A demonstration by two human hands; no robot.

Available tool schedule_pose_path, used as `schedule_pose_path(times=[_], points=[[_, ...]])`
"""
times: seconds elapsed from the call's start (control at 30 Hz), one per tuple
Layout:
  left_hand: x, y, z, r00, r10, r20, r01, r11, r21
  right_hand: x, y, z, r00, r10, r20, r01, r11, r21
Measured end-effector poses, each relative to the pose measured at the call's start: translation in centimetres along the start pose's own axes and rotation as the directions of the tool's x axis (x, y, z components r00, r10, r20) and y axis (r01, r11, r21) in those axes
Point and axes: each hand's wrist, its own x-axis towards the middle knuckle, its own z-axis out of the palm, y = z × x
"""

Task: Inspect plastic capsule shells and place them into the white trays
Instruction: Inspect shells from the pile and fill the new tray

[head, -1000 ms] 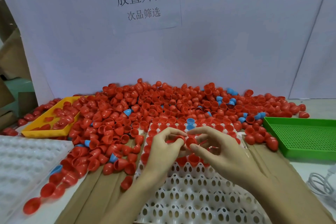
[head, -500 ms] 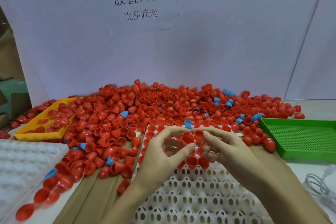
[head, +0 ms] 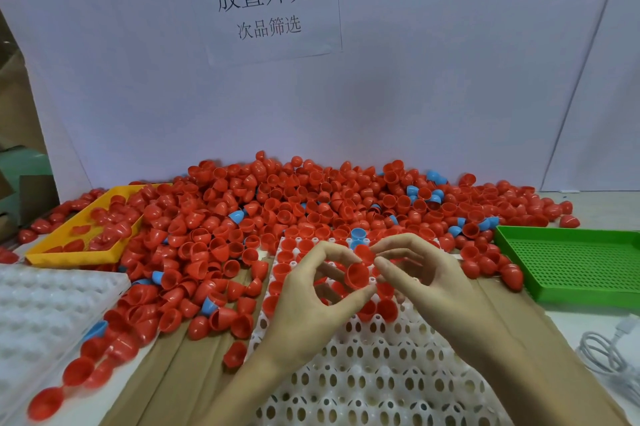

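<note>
A: Now, item 1: red shell [head: 356, 275], open side to the camera, pinched in the left hand [head: 311, 301] betw. thumb [head: 353, 297] and forefinger. Held just above the filled end of the white tray [head: 381, 373], not seated.

B: Right hand [head: 426, 282]?

A: Fingers curled; fingertips [head: 381, 264] touching a second red shell [head: 364, 252] just behind the first. Looks like a pinch. Change vs. a second ago: both hands were low at the tray rows, shells part hidden; they've lifted and the first shell's mouth has turned up to view.

B: Meaning?

A: Prob. the inspect step, placing not yet done. Next empty cups sit right under the hands.

B: Surroundings?

A: Tray: far rows filled red plus one blue shell [head: 356, 235]; near rows unfilled. Behind: big pile of shells [head: 311, 197], mostly red, few blue. Left: yellow tray [head: 69, 254] w/ some red shells, second white tray [head: 41, 304]. Right: green tray [head: 571, 259], white cable [head: 609, 353]. Cardboard [head: 180, 356] underneath.
</note>
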Motion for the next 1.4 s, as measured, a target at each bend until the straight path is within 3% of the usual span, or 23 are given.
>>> schedule_pose_path(times=[0.1,0.27,0.53,0.63,0.73,0.8,0.87,1.03,1.2,1.4], points=[[0.3,0.0,-0.5,0.997,-0.013,0.074,0.017,0.999,-0.052,0.2,0.1,-0.5,0.994,-0.1,-0.034,0.096,0.989,-0.109],[0.4,-0.1,-0.8,0.984,-0.062,0.166,0.091,0.981,-0.173,0.4,0.6,-1.1,0.982,-0.123,0.144,0.148,0.973,-0.179],[0.9,-0.9,-0.6,0.987,-0.138,0.081,0.153,0.964,-0.218,0.5,1.4,-1.1,0.984,-0.12,0.135,0.154,0.948,-0.278],[1.3,-1.3,-1.3,0.994,-0.113,-0.005,0.112,0.992,-0.056,1.0,1.9,-3.1,0.995,-0.048,0.088,0.08,0.908,-0.411],[1.4,-2.4,-2.0,0.998,0.025,-0.065,-0.002,0.944,0.329,1.2,2.4,-5.0,0.997,0.043,0.071,0.001,0.846,-0.533],[1.4,-3.0,-2.4,0.995,0.099,-0.01,-0.075,0.813,0.577,1.2,2.5,-5.8,0.99,0.099,0.097,-0.026,0.82,-0.572],[1.5,-3.4,-2.7,0.994,0.081,0.074,-0.109,0.734,0.67,1.0,2.6,-6.0,0.985,0.122,0.123,-0.026,0.805,-0.593],[1.2,-2.9,-2.5,0.957,0.086,0.278,-0.256,0.707,0.66,1.0,2.4,-5.4,0.979,0.142,0.147,-0.028,0.807,-0.59],[0.4,-2.2,-1.1,0.829,0.04,0.558,-0.433,0.676,0.596,0.8,1.8,-5.1,0.979,0.147,0.144,-0.023,0.771,-0.636],[-0.2,-2.1,-0.3,0.788,-0.03,0.615,-0.435,0.679,0.592,0.7,1.3,-4.7,0.983,0.123,0.139,-0.001,0.752,-0.659]])
